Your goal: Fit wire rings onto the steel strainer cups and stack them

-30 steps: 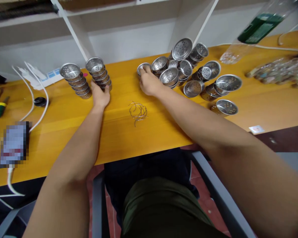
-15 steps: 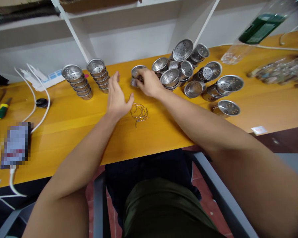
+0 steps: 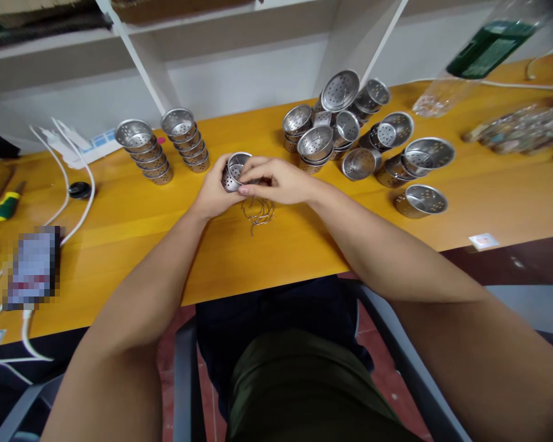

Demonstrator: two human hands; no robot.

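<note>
A small perforated steel cup (image 3: 235,171) is held between both hands above the yellow table (image 3: 133,245). My left hand (image 3: 212,193) cups it from the left and below, fingers closed round it. My right hand (image 3: 276,182) grips its right side, fingers curled over the rim. Just beneath the hands lies a small bundle of bent wire handles (image 3: 258,212). Two neat stacks of the same cups, one (image 3: 144,149) beside the other (image 3: 185,139), stand to the left. A loose heap of cups (image 3: 350,138) lies to the right.
At the left edge lie white cables (image 3: 69,184), a black round object (image 3: 79,190), a screwdriver with a yellow-green handle (image 3: 5,205) and a blurred box (image 3: 31,267). A clear plastic bottle (image 3: 470,61) and a clear bag (image 3: 520,129) sit at the far right. White shelf struts rise behind.
My right hand picked a cup from the heap and brought it toward me. My left hand left the right stack and came over to hold the cup as well.
</note>
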